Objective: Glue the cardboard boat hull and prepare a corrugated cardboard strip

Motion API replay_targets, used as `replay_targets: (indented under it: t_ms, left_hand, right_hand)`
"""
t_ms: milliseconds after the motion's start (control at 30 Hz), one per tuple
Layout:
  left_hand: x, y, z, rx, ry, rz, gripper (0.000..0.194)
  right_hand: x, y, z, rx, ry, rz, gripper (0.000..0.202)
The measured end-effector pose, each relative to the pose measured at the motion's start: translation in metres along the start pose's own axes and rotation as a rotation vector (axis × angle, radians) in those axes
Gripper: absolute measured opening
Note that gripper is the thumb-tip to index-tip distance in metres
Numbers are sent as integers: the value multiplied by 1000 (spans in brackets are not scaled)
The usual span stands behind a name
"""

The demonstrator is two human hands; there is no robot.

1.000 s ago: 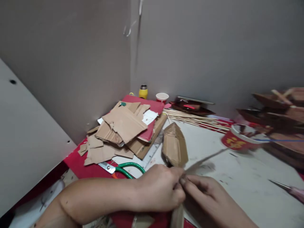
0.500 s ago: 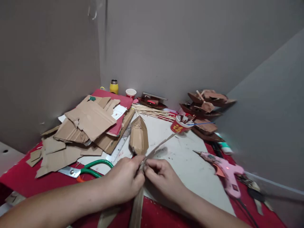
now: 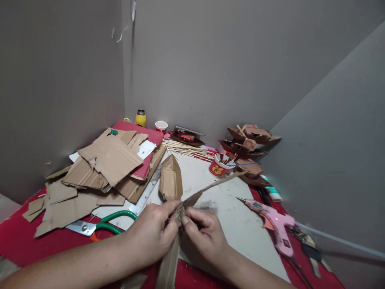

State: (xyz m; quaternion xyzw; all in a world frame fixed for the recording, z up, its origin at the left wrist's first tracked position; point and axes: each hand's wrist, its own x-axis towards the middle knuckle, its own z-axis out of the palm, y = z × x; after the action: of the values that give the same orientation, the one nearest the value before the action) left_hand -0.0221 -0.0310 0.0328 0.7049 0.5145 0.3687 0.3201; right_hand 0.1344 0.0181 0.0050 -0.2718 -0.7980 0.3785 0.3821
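Both hands pinch a long, narrow cardboard strip (image 3: 168,263) near its middle. My left hand (image 3: 153,228) grips it from the left, thumb and fingers closed. Opposite, my right hand (image 3: 207,233) is closed on the same strip, thumb tip on a creased part. One end of the strip sticks out to the upper right; the other hangs down toward me. Just beyond my hands a small cardboard boat hull (image 3: 171,180) rests on the white board (image 3: 231,216). Green-handled scissors (image 3: 102,224) lie beside my left forearm.
Cardboard scraps (image 3: 110,160) pile up at the left. A pink glue gun (image 3: 275,224) lies at the right. A red paper cup (image 3: 221,165), thin wooden sticks (image 3: 189,149) and brown model boats (image 3: 249,140) stand along the back, near a yellow bottle (image 3: 140,118).
The view has shifted slightly, so the table things sit a little lower and further left. The strip's upper part now reaches further right and shows more of its face. Both hands keep hold.
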Motion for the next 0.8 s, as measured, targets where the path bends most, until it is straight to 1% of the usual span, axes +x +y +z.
replay_targets:
  t_ms: [67,200,267,333,400,533,633,800]
  left_hand:
    - [0,-2,1,30,-17,3,29]
    - [-3,-3,5,99,-8,-21,27]
    - [-6,-2,7,112,-8,-26,29]
    - [-8,0,7,113,-15,-23,30]
    - [-8,0,5,101,-18,-27,29]
    - [-5,0,2,44,-35,-20,20]
    - [-2,0,1,16,-33,-15,18]
    - [0,-1,0,-52,-16,-16,21]
  right_hand:
    - [0,1,1,27,-42,86,28]
    - [1,1,2,41,-175,287,23]
    - [1,0,0,6,-219,343,22]
    - [1,-2,-2,-36,-229,360,21]
    - [1,-4,-5,-45,-226,345,22]
    - [2,-13,-7,7,-230,244,26]
    - [3,-19,-5,60,-192,186,27]
    - [2,-16,-4,115,-129,115,29]
